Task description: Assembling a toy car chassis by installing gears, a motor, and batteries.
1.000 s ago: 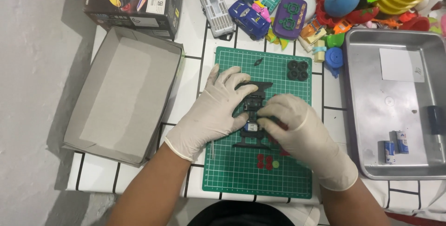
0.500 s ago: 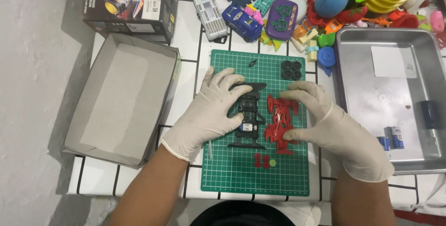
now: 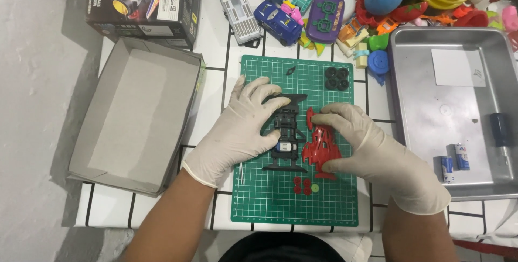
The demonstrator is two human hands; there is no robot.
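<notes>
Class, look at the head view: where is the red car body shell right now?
The red car body shell lies on the green cutting mat, under the right hand, just right of the black chassis that the left hand touches.

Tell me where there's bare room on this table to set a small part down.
The near strip of the green cutting mat, below the small red wheels, is free. So is the middle of the metal tray, between the paper slip and batteries, and the open cardboard box. The toy pile at the far edge is crowded.
</notes>
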